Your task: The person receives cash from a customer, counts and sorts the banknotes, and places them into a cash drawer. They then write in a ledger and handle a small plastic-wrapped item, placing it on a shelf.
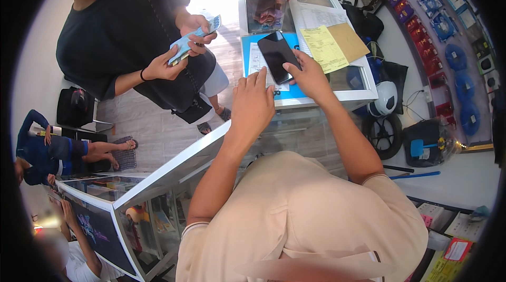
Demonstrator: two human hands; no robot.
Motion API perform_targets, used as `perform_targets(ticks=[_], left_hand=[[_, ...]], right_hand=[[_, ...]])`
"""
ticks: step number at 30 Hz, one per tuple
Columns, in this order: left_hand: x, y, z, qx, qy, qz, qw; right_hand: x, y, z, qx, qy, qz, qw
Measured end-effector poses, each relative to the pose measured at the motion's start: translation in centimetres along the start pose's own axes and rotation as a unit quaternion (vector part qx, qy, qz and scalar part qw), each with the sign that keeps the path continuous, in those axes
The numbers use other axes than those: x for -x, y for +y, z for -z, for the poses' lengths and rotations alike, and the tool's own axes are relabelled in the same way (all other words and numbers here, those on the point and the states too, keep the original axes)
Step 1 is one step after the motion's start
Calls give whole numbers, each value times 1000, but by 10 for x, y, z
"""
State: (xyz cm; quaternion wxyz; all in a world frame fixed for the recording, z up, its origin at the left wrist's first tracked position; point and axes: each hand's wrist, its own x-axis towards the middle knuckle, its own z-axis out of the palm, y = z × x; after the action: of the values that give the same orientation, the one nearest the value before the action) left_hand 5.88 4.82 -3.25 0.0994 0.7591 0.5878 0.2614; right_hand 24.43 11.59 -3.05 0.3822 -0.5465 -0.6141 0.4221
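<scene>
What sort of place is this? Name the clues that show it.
Probably a small phone or electronics shop: glass display counters, packaged cables and accessories hung on the wall, and a person across the counter holding banknotes.

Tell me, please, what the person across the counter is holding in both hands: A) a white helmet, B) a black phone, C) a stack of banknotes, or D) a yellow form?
C: the other person's hands grip a fanned stack of banknotes, while the black phone lies on the glass counter by the wearer's right hand.
</scene>
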Motion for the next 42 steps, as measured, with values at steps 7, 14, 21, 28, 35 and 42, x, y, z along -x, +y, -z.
perform_targets(ticks=[7, 14, 21, 28, 35, 42], left_hand=[[18, -8, 6, 30, 30, -55, 998], [29, -13, 31, 238, 131, -6, 962], [-19, -27, 83, -151, 310, -30, 938], [-75, -8, 60, -351, 207, 67, 911], [-78, 43, 80, -231, 315, 105, 914], [-57, 163, 66, 356, 237, 261, 865]], right_hand=[[14, -12, -2, 401, 75, 135, 903], [31, -39, 14, 140, 59, 128, 980], [45, -16, 37, -18, -57, 107, 992], [34, 13, 94, -59, -181, 156, 969], [3, 24, 156, -157, -262, 162, 938], [-28, -14, 170, -80, -208, 347, 911]])
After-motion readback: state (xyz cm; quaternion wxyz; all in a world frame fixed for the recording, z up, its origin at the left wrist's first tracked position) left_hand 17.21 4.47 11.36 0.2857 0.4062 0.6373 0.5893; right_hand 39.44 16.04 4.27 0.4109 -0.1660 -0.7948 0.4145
